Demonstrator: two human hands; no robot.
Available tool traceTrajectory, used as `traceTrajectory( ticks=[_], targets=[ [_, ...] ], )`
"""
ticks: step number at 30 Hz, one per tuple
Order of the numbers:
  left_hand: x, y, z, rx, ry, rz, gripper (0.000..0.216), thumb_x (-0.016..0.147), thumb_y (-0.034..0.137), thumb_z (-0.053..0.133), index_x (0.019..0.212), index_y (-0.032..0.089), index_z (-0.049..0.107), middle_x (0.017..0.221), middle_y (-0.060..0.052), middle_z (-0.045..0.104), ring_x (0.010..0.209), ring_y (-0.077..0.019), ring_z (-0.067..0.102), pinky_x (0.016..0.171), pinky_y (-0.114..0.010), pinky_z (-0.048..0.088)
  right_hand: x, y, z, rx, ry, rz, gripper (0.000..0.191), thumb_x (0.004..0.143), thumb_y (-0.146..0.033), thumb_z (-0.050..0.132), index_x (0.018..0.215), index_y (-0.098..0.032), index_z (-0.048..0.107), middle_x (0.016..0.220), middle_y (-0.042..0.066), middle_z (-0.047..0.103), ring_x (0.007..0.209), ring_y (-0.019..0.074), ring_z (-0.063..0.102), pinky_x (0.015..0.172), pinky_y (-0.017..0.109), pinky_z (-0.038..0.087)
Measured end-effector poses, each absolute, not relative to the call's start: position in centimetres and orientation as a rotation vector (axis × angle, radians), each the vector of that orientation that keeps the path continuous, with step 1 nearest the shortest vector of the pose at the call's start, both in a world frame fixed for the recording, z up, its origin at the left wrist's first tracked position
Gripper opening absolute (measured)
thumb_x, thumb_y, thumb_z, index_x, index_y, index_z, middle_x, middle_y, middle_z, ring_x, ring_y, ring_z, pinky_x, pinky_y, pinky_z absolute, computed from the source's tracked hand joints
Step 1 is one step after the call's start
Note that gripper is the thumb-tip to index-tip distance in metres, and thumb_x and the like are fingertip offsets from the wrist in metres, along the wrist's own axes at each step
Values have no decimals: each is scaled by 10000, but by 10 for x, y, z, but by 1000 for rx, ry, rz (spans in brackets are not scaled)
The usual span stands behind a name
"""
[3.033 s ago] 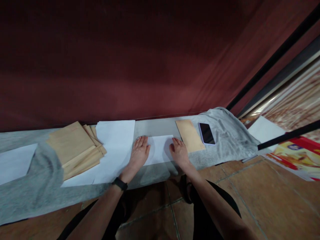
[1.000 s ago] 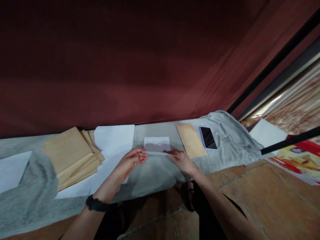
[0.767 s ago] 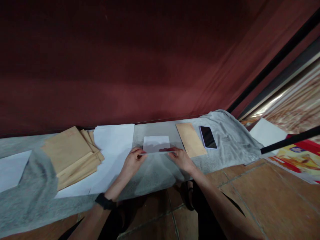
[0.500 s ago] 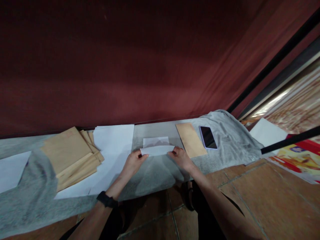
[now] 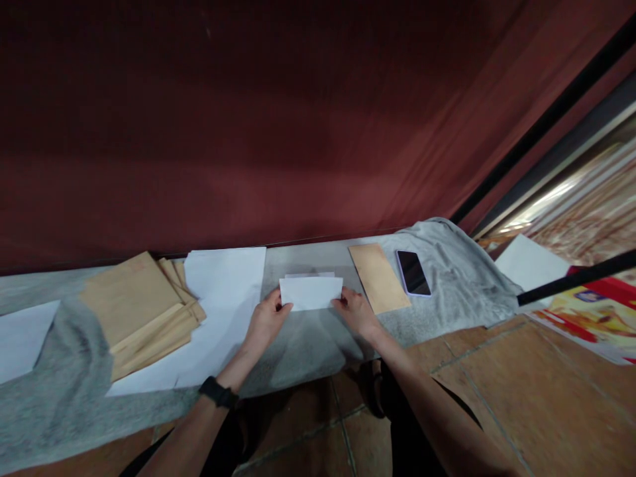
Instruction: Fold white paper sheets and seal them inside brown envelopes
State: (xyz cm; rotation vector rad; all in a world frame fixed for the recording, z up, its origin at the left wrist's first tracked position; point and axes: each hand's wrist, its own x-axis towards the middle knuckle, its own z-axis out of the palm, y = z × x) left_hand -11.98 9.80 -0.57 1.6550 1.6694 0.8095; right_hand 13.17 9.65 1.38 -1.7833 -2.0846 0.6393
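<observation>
A folded sheet of white paper [image 5: 311, 294] lies across the middle of the grey cloth, a thin strip of its far layer showing behind the near flap. My left hand [image 5: 269, 315] pinches its left edge between thumb and fingers. At the right edge, my right hand [image 5: 354, 310] grips the paper the same way. Just right of that hand rests a single brown envelope [image 5: 380, 278]. Left of my left hand are white paper sheets [image 5: 231, 285], partly under a pile of brown envelopes [image 5: 144, 305].
A phone [image 5: 413, 273] lies beyond the single envelope. Grey cloth [image 5: 452, 285] covers the narrow surface, bunched at its right end. Another white sheet [image 5: 24, 338] is at far left. A dark red wall [image 5: 278, 165] rises behind; a black bar [image 5: 576, 278] crosses at right.
The near flap of the paper has tipped away from me and flattened over the far layer, which is now mostly covered. Both hands keep their hold.
</observation>
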Motion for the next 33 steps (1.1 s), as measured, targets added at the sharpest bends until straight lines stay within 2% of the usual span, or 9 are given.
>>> traceTrajectory(
  ticks=[6, 11, 23, 28, 33],
  targets=[
    [-110, 99, 5, 1704, 1884, 696, 532, 874, 296, 572, 1384, 156, 513, 846, -20, 740, 707, -189, 679, 662, -281, 473, 125, 98, 9, -1869, -2049, 562, 279, 969, -258, 577, 1236, -177, 570, 918, 48, 759, 862, 194, 716, 802, 278, 454],
    [-103, 102, 10, 1694, 2006, 583, 631, 895, 291, 565, 1497, 175, 415, 896, -28, 739, 767, -206, 695, 698, -295, 486, 121, 101, 2, -1937, -2085, 464, 416, 975, -279, 557, 1364, -149, 485, 1033, 98, 761, 1000, 238, 707, 919, 333, 430],
    [-92, 98, 17, 1747, 2054, 414, 694, 929, 259, 549, 1571, 176, 299, 958, -67, 739, 821, -237, 709, 759, -324, 522, 121, 100, -2, -2008, -2133, 468, 525, 997, -263, 480, 1496, -150, 360, 1110, 107, 755, 1065, 241, 694, 983, 351, 381],
    [-92, 96, 13, 1798, 2070, 435, 662, 924, 239, 569, 1548, 183, 356, 1010, -76, 734, 891, -230, 703, 813, -323, 528, 120, 99, 3, -2046, -2135, 492, 555, 994, -289, 503, 1512, -163, 349, 1141, 112, 745, 1105, 248, 677, 1017, 360, 364],
    [-93, 97, 7, 1891, 2046, 510, 602, 909, 191, 561, 1498, 160, 439, 1120, -111, 712, 968, -232, 689, 892, -342, 537, 120, 97, 6, -2025, -2145, 458, 507, 991, -269, 497, 1479, -159, 411, 1192, 125, 727, 1126, 259, 665, 1015, 370, 374]
  ],
)
